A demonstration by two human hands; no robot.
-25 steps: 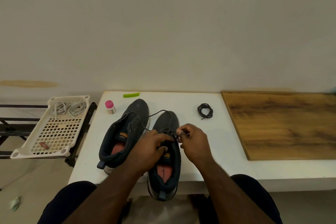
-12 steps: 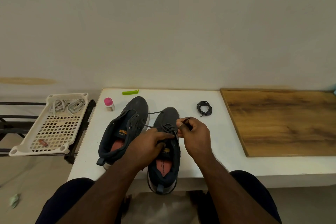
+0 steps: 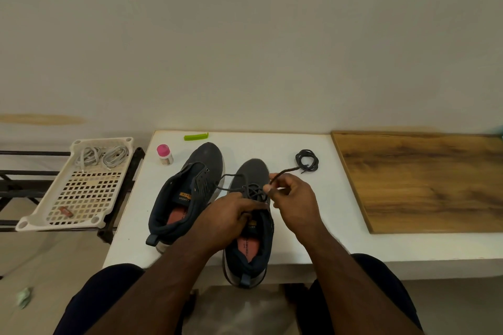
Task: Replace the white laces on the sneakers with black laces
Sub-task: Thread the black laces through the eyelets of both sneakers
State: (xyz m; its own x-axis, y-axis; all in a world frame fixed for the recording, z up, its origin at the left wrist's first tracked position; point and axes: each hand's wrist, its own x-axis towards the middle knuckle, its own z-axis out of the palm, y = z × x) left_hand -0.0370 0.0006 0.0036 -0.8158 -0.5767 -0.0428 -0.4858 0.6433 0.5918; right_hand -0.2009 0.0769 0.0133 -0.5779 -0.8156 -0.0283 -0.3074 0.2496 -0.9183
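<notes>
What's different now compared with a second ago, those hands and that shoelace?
The right hand has drawn its pinched end of the black lace up and out from the right sneaker, so more lace shows above the fingers. The left hand stays gripping that sneaker. The left sneaker, coiled spare lace and white laces haven't moved.

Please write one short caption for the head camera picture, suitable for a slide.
Right hand pulls a black lace through the right sneaker while the left hand steadies it.
</notes>
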